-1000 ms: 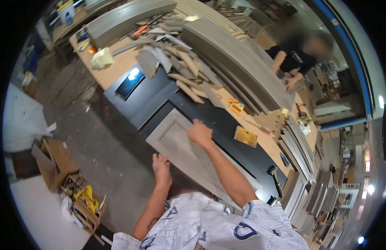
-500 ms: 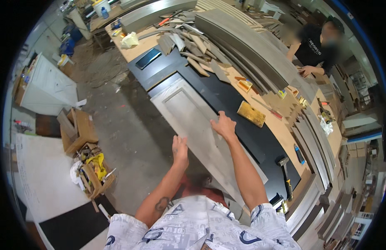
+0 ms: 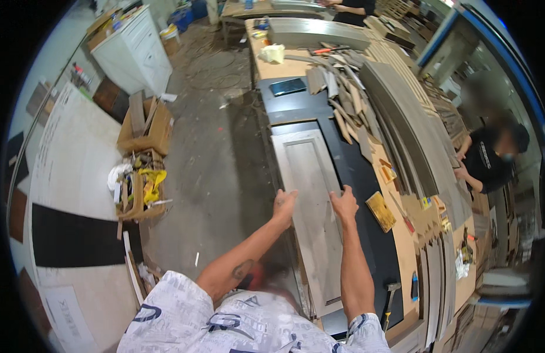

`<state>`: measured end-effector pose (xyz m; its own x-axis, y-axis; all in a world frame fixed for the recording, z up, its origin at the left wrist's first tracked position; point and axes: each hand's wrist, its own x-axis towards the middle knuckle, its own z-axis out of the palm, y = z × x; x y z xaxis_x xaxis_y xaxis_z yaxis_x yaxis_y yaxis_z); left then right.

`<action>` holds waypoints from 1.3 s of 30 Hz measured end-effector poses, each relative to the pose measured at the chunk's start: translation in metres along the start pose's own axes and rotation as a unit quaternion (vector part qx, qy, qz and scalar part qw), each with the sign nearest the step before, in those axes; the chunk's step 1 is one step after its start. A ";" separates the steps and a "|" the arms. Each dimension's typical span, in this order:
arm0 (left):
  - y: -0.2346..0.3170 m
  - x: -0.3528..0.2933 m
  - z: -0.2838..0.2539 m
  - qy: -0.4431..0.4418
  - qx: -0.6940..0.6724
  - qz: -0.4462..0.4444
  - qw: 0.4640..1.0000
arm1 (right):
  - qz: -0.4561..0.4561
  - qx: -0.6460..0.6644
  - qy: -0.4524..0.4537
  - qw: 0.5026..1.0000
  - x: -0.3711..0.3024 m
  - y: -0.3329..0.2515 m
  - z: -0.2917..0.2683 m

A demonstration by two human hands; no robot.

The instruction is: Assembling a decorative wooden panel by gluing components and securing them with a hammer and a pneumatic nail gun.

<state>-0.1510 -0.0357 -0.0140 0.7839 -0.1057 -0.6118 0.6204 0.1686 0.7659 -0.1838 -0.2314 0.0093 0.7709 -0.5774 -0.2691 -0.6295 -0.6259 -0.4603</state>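
A long grey cabinet door (image 3: 311,176) with a recessed centre panel lies on a black board (image 3: 366,194) at the left edge of the workbench. My left hand (image 3: 284,207) grips its left long edge, with the thumb reaching onto the face. On the opposite long edge my right hand (image 3: 344,205) is closed, its thumb pointing away from me. Parts of the fingers on both hands are hidden by the door's edges. Just right of my right hand sits a worn yellow-brown block (image 3: 380,212).
A hammer (image 3: 390,303) and a blue-handled tool (image 3: 414,286) lie at the near right. Wood offcuts (image 3: 352,100), long grey mouldings (image 3: 402,117) and a phone (image 3: 288,87) cover the far bench. Boxes of scraps (image 3: 144,126) stand on the left floor. A co-worker (image 3: 490,156) is at the right.
My view has turned, so the bench now runs nearly straight away from me. The door appears more upright in the picture. Both hands stay at its long edges.
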 end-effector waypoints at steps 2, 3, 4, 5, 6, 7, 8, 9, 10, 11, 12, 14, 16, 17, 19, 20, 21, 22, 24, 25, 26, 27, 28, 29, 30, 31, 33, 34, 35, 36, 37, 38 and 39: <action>0.000 0.001 0.000 -0.028 -0.018 -0.005 0.999 | 0.002 0.007 0.018 1.000 0.002 0.005 -0.002; 0.007 -0.007 0.003 -0.031 -0.010 -0.022 0.999 | -0.001 -0.001 0.024 1.000 0.004 0.007 0.000; 0.012 -0.013 0.007 -0.036 -0.002 -0.040 0.999 | -0.005 -0.009 0.022 1.000 0.007 0.009 0.003; 0.011 -0.010 0.005 -0.032 -0.011 -0.040 0.999 | -0.010 0.001 0.024 1.000 0.007 0.005 0.005; 0.009 -0.006 0.004 -0.025 -0.002 -0.039 0.999 | -0.015 0.010 0.027 0.999 0.007 0.002 0.007; 0.007 -0.004 0.004 -0.019 0.007 -0.038 0.999 | -0.020 0.003 0.025 0.999 0.007 0.000 0.006; 0.005 -0.003 0.003 -0.017 0.001 -0.040 0.999 | -0.017 0.007 0.029 0.999 0.007 -0.001 0.007; 0.003 -0.002 0.003 -0.019 0.011 -0.041 0.999 | -0.014 0.011 0.032 0.999 0.008 -0.002 0.007; 0.002 -0.001 0.003 -0.021 0.021 -0.041 0.999 | -0.016 0.006 0.031 0.999 0.008 -0.001 0.007; 0.001 0.000 0.002 -0.020 0.016 -0.043 0.999 | -0.021 0.020 0.037 0.999 0.008 0.000 0.008; 0.001 0.001 0.001 -0.033 0.021 -0.038 0.999 | -0.026 0.034 0.043 0.998 0.009 0.000 0.009; 0.003 0.000 0.002 -0.046 0.023 -0.036 0.998 | -0.028 0.037 0.043 0.998 0.010 0.000 0.007; 0.006 -0.004 0.006 -0.043 0.001 -0.027 0.999 | -0.026 0.041 0.043 0.998 0.011 -0.001 0.006; 0.006 -0.003 0.007 -0.043 -0.001 -0.028 0.999 | -0.031 0.047 0.042 0.998 0.013 -0.003 0.006; 0.006 0.001 0.008 -0.040 0.027 -0.006 0.999 | -0.035 0.051 0.041 0.997 0.015 -0.007 0.005; 0.006 0.003 0.006 -0.039 0.026 -0.008 0.999 | -0.033 0.050 0.042 0.997 0.015 -0.010 0.006; 0.005 0.004 0.005 -0.040 0.024 -0.008 0.999 | -0.031 0.049 0.043 0.997 0.015 -0.012 0.006; 0.005 0.005 0.004 -0.041 0.021 -0.008 0.999 | -0.031 0.047 0.041 0.998 0.014 -0.013 0.005; 0.006 0.005 0.003 -0.040 0.022 -0.010 0.999 | -0.047 0.052 0.048 0.996 0.013 -0.015 0.004; 0.006 0.005 0.003 -0.040 0.025 -0.010 0.999 | -0.049 0.050 0.046 0.997 0.012 -0.016 0.002; 0.010 0.001 0.004 -0.039 0.023 -0.013 0.999 | -0.042 0.050 0.050 0.997 0.010 -0.017 -0.001; 0.013 -0.003 0.006 -0.039 0.036 -0.017 0.998 | -0.035 0.050 0.055 0.997 0.009 -0.017 -0.002; 0.017 -0.006 0.007 -0.039 0.049 -0.020 0.998 | -0.035 0.047 0.053 0.997 0.012 -0.017 0.000; 0.017 -0.005 0.007 -0.040 0.048 -0.023 0.998 | -0.040 0.053 0.046 0.997 0.015 -0.019 0.000; 0.017 -0.004 0.007 -0.038 0.049 -0.015 0.998 | -0.044 0.058 0.039 0.997 0.016 -0.021 0.000; 0.016 -0.003 0.007 -0.036 0.051 -0.008 0.998 | -0.042 0.055 0.039 0.997 0.015 -0.021 0.002; 0.009 0.005 0.005 -0.030 0.043 -0.014 0.999 | -0.037 0.011 0.012 0.999 0.012 -0.030 0.002; 0.005 0.009 0.005 -0.025 0.038 -0.020 0.999 | -0.037 0.010 0.011 0.999 0.018 -0.030 0.004; 0.003 0.010 0.005 -0.029 0.040 -0.025 0.998 | -0.051 0.012 0.020 0.998 0.020 -0.027 0.006; 0.002 0.014 0.005 -0.031 0.032 -0.015 0.999 | -0.063 0.015 0.029 0.997 0.023 -0.024 0.007; 0.002 0.017 0.006 -0.034 0.024 -0.005 0.999 | -0.055 0.015 0.029 0.998 0.026 -0.021 0.009; 0.001 0.020 0.007 -0.038 0.029 -0.010 0.999 | -0.070 -0.010 0.025 0.997 0.030 -0.022 0.009; -0.001 0.020 0.009 -0.006 0.035 0.014 0.999 | -0.081 -0.036 0.022 0.996 0.031 -0.023 0.009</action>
<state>-0.1353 -0.0468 -0.0255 0.8012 -0.1132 -0.5876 0.5976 0.1021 0.7952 -0.1447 -0.2303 0.0044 0.8586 -0.4874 -0.1590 -0.5043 -0.7471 -0.4330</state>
